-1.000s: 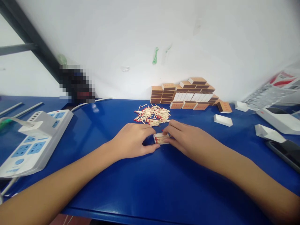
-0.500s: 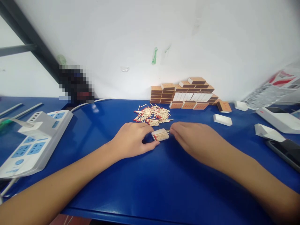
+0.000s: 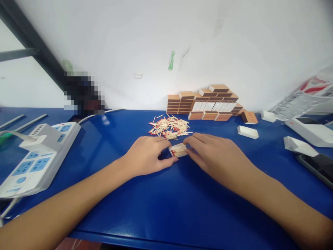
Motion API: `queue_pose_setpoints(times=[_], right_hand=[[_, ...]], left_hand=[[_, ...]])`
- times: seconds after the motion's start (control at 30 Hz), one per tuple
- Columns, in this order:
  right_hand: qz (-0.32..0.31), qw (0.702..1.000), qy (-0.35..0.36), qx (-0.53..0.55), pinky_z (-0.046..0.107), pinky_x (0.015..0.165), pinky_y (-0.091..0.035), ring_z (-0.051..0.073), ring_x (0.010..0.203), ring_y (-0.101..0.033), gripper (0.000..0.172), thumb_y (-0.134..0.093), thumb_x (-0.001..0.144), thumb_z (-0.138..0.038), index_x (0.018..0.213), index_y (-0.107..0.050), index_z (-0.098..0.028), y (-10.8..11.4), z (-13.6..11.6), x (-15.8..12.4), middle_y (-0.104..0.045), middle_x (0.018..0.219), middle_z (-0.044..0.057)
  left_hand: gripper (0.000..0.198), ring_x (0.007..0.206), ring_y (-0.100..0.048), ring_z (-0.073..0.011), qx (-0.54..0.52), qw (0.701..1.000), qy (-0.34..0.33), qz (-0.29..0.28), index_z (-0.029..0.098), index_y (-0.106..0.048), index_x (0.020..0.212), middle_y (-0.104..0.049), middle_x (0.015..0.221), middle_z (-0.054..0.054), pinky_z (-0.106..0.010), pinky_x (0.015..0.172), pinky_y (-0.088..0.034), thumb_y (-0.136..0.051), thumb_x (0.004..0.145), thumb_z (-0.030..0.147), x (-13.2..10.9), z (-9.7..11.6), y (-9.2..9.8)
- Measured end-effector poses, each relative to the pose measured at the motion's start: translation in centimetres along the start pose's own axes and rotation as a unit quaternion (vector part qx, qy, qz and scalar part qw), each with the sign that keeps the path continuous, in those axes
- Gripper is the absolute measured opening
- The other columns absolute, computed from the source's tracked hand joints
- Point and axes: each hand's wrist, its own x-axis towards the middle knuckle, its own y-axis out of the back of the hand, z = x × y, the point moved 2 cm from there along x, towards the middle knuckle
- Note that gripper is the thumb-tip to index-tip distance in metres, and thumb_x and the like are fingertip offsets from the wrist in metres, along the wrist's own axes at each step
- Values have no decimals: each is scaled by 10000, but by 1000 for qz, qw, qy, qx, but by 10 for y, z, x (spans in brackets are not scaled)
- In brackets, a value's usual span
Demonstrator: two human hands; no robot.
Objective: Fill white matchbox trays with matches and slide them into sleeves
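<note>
A small white matchbox tray (image 3: pixel 175 147) lies on the blue table, with a layer of matches (image 3: pixel 179 151) in it, red heads toward the left. My left hand (image 3: pixel 147 156) grips its left end between thumb and fingers. At the opposite end, my right hand (image 3: pixel 214 152) has its thumb and forefinger closed about the tray's edges. Part of that end is hidden by the fingertips. Just behind the tray spreads a loose heap of matches (image 3: pixel 170 125) with red heads.
Stacked matchboxes (image 3: pixel 179 104) stand along the wall. To the right are white empty-looking trays (image 3: pixel 248 132), a white device (image 3: pixel 312 132), a black phone (image 3: pixel 316 166) and a clear plastic bottle (image 3: pixel 304 97). On the left lies a power strip (image 3: pixel 39 163) with a plugged-in adapter.
My right hand has moved slightly left onto the tray's right end. The matches that stuck out there between its fingers no longer show beyond the tray. My left hand stays put.
</note>
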Motion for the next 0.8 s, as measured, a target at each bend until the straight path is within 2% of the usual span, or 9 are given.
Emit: queue_pose_setpoints(times=[0.07, 0.27, 0.47, 0.63, 0.8], right_hand=[[3, 1000, 12, 8, 324, 605, -355, 213, 795, -664, 109, -571, 1003, -216, 952, -662, -183, -1, 2, 1, -698, 897, 51], [-46, 997, 34, 53, 300, 598, -359, 188, 745, -636, 91, -590, 978, -144, 907, -635, -178, -5, 4, 2, -677, 880, 40], [-55, 992, 38, 111, 302, 623, -403, 181, 761, -631, 161, -510, 1033, -218, 965, -651, -180, -3, 4, 4, -659, 925, 50], [-9, 991, -14, 130, 315, 678, -418, 189, 790, -619, 164, -505, 1038, -264, 989, -646, -196, -5, 21, 4, -656, 945, 46], [-50, 981, -51, 181, 327, 755, -448, 211, 883, -601, 116, -565, 1005, -287, 982, -633, -195, -24, 39, 6, -618, 971, 55]], left_hand=[[332, 657, -614, -148, -4, 1000, -16, -4, 172, -732, 977, -690, 781, -13, -273, 608, -415, -665, 923, 492, 0, 1, 0], [309, 654, -612, -142, -1, 999, -46, -9, 158, -720, 942, -686, 777, -11, -273, 605, -418, -653, 935, 460, -1, 3, 0], [320, 666, -623, -148, 1, 999, -46, -17, 165, -722, 980, -692, 793, -10, -279, 620, -436, -647, 938, 474, -2, 2, 1], [293, 662, -621, -138, -13, 999, -50, -15, 177, -734, 1020, -696, 799, -2, -273, 616, -435, -666, 927, 446, -1, 1, 2], [300, 679, -622, -128, -50, 996, -71, -36, 184, -736, 1056, -698, 812, 11, -267, 623, -431, -679, 914, 442, -2, 5, 3]])
